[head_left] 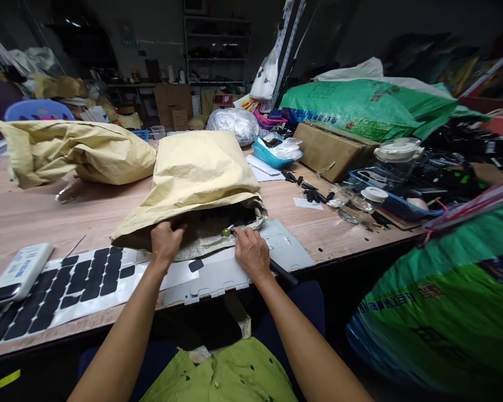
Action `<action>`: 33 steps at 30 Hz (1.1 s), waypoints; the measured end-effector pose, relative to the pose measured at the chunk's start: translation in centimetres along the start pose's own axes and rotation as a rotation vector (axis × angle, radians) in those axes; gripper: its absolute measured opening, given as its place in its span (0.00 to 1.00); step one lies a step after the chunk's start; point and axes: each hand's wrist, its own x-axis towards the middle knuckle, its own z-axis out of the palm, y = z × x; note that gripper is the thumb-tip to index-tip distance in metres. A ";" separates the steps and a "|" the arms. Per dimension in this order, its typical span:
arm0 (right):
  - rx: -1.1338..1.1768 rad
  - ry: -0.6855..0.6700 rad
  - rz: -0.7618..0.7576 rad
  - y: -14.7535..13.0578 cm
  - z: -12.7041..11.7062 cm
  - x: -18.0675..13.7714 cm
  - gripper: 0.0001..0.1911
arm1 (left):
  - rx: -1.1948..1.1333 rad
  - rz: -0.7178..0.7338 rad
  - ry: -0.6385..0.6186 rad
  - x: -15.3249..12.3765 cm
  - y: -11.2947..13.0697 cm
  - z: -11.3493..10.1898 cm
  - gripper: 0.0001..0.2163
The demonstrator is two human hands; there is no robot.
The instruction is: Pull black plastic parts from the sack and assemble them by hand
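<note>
In the head view, our right hand (pixel 252 252) grips a black rod (pixel 283 272) at the open mouth of a crinkled tan sack (pixel 205 167) on the wooden table (pixel 88 220), we cannot tell whether our curled left hand (pixel 166 244) holds anything, and pushing low could snag the slack lip.

Below the front edge of the tabletop (pixel 84 218), dark navy legwear (pixel 311 310) covers both thighs and a creased olive-green cloth (pixel 218 371), flecked with small dark spots, drapes over the lap, while the left forearm (pixel 128 326) and right forearm (pixel 295 326), both bare, narrow toward the wrists and uncovered fingers (pixel 246 240).
</note>
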 end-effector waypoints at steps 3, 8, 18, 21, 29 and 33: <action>0.008 -0.002 -0.004 0.0 -0.1 0.0 0.18 | -0.100 0.160 -0.106 -3.6 0.8 1.7 0.14; 0.031 0.017 -0.008 0.1 -0.2 -0.2 0.18 | -0.150 0.224 -0.209 -6.0 0.1 3.3 0.11; 0.453 0.055 0.135 0.5 -1.5 -0.2 0.18 | -0.132 0.256 -0.328 -5.7 -0.3 2.7 0.06; 0.654 0.050 0.081 -0.5 -2.8 -1.4 0.18 | -0.118 0.280 -0.339 -5.8 -0.5 3.1 0.07; 0.711 -0.092 -0.086 -3.1 -3.6 -4.2 0.17 | -0.124 0.260 -0.341 -5.9 -0.5 3.1 0.05; 0.690 -0.040 -0.107 -3.3 -3.9 -4.2 0.18 | -0.123 0.252 -0.344 -5.9 -0.3 3.1 0.05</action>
